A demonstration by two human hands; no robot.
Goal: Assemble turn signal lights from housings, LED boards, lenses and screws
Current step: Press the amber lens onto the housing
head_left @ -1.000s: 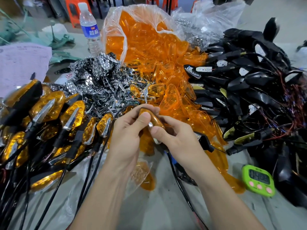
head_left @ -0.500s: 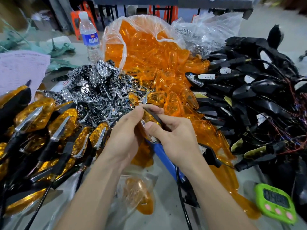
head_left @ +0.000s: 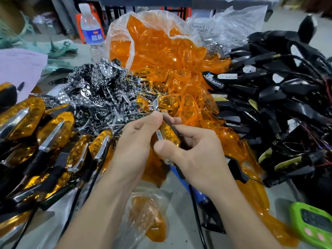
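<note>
Both grips are on one piece: an amber-lensed, chrome-trimmed turn signal light (head_left: 168, 134), held up over the middle of the grey surface (head_left: 181, 236). The left grip (head_left: 136, 141) is curled round its left side with the thumb up on the top end. The right grip (head_left: 199, 155) pinches it from the right, thumb pressed by the near end of the chrome strip and fingers wrapped behind. So neither one is open, both are clamped on that light. There's something thin and black across the top of the lens, and I can't tell if it's a wire or the housing edge.

All along the left edge is a heap of assembled amber lights with black stems (head_left: 53, 130). Past that, toward the far side, sits a shiny tangle of chrome reflector pieces (head_left: 100, 90). At the middle of the far edge a clear plastic bag spills out loose orange lenses (head_left: 161, 56), and they run right down to the hands. The right edge is one big pile of black housings with wires (head_left: 278, 97).

A clear water bottle with a blue label (head_left: 92, 35) stands at the far edge, just left of the bag. A lime-green digital timer (head_left: 312, 225) is at the near right corner, and a small clear bag with a few orange lenses (head_left: 147, 216) lies near the front edge below the wrists.
</note>
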